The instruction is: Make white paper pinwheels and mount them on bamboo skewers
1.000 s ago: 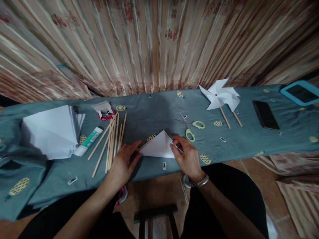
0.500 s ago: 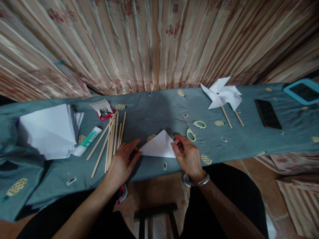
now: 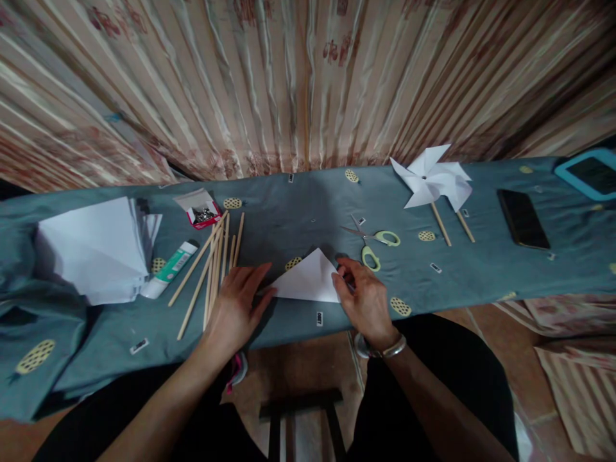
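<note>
A white sheet of paper folded into a triangle lies at the front of the cloth, its point facing away from me. My right hand pinches its right corner between thumb and curled fingers. At the left corner, the thumb of my left hand touches the paper, while its other fingers stretch forward, apart from the thumb. Scissors with pale green handles lie spread just beyond my right hand. Several wooden sticks lie beside my left hand, partly hidden by it.
On the left are a stack of white paper, a glue tube and an open box of small metal pieces. To the right lie two paper pinwheels, a black phone and a blue-framed tablet. A curtain hangs behind.
The left thumb and fingers have spread slightly at the paper's left corner, and more of that tip shows. The right hand keeps its pinch. The view has shifted a little.
</note>
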`<state>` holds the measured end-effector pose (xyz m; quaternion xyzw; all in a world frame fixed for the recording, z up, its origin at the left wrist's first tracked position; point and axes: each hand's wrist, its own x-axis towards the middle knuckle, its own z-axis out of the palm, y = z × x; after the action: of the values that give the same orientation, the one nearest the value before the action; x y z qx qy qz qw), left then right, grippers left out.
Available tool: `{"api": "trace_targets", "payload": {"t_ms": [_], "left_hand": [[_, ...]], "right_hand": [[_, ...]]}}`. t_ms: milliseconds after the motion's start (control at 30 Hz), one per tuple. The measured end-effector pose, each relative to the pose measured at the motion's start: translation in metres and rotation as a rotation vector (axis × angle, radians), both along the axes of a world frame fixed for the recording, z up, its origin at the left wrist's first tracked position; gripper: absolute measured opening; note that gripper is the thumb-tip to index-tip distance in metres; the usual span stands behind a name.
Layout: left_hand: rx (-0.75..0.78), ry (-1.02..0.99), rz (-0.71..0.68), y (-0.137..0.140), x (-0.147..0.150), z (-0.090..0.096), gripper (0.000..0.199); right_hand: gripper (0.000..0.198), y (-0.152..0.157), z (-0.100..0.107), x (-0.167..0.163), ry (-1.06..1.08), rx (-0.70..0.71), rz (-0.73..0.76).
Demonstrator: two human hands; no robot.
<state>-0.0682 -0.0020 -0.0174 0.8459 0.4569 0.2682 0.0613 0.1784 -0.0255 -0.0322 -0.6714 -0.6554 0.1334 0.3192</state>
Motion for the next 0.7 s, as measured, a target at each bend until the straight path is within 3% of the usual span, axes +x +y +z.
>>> {"api": "trace_targets", "payload": {"t_ms": [100, 200, 367, 700], "left_hand": [[0.11, 0.069, -0.157, -0.012, 0.016, 0.003, 0.034], [0.092, 0.154, -0.293, -0.03, 0.034, -0.002, 0.041], [0.007, 0.259, -0.287, -0.048, 0.044, -0.018, 0.066], [-0.019, 0.331, -0.274, -0.047, 0.042, -0.021, 0.076]], "right_hand": [[0.03, 0.0, -0.001, 0.0, -0.012, 0.004, 0.002], [0.031, 0.0, 0.0, 0.0, -0.031, 0.009, 0.004], [0.031, 0.0, 0.001, -0.001, -0.049, 0.022, 0.001], [0.03, 0.0, 0.0, 0.0, -0.043, 0.024, 0.0]]}}
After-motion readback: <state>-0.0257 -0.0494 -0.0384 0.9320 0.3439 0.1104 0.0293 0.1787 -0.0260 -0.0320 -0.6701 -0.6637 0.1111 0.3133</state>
